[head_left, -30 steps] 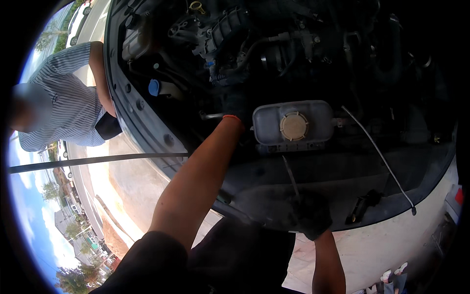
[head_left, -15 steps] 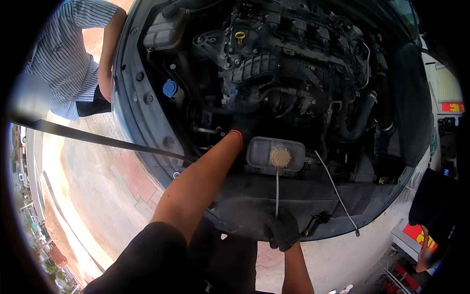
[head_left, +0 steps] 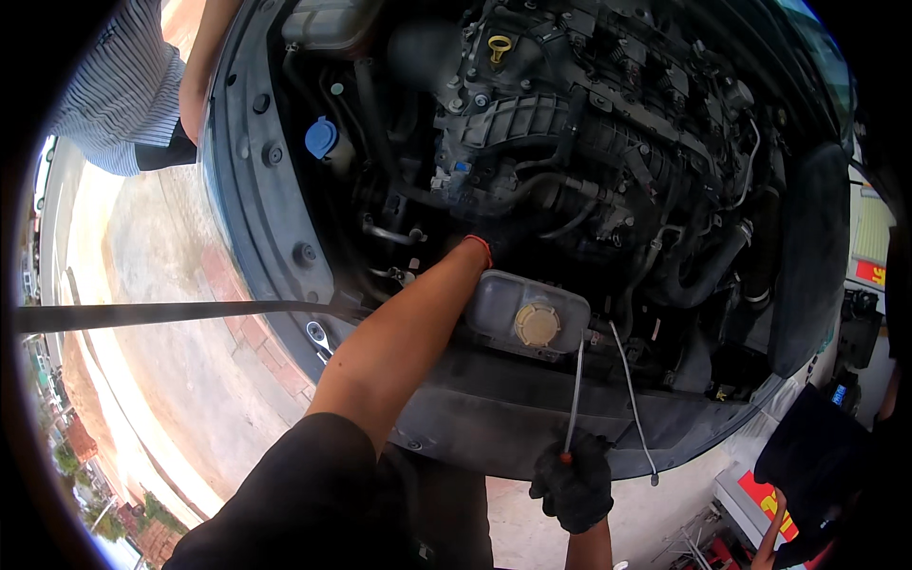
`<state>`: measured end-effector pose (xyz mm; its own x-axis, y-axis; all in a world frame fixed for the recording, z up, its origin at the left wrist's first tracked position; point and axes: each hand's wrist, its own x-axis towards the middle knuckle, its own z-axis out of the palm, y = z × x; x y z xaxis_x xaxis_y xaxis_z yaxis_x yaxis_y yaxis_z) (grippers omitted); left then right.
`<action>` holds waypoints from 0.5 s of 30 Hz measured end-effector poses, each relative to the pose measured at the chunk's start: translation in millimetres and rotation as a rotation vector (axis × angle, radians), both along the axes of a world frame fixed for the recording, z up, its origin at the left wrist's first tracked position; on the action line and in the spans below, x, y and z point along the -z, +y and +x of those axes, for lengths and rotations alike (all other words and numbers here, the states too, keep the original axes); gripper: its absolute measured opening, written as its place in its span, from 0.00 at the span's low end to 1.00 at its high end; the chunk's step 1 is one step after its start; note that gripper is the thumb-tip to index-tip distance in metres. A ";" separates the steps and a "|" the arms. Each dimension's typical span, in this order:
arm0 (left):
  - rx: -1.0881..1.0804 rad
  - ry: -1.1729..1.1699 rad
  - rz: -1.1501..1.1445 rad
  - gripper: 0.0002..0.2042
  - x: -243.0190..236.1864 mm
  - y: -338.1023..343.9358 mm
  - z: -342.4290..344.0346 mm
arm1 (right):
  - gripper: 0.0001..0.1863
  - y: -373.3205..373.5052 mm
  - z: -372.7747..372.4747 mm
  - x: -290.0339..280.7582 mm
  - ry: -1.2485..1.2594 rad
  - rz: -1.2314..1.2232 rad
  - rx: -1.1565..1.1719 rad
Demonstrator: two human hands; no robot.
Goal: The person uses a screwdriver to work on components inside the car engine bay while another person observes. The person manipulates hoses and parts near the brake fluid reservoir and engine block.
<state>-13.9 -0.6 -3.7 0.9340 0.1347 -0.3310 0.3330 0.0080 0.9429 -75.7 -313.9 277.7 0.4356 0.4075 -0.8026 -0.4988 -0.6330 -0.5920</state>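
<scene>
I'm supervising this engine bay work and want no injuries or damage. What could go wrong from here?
The left hand reaches deep among dark hoses, hidden from view, so it could snag or get pinched. The right hand holds a long thin tool whose tip sits near the pale coolant reservoir; a slip might scratch or puncture it.

Coolant tank (head_left: 525,313) at the engine bay's near edge, engine (head_left: 579,123) behind it, left hand (head_left: 502,242) just left of the tank, right hand (head_left: 573,480) in front, holding a thin rod (head_left: 576,394), another person (head_left: 123,85) far left.
</scene>
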 end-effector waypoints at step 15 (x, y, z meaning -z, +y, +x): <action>0.057 -0.017 0.125 0.36 55.0 -5.8 -8.9 | 0.24 44.4 82.3 5.8 -0.843 0.134 -0.769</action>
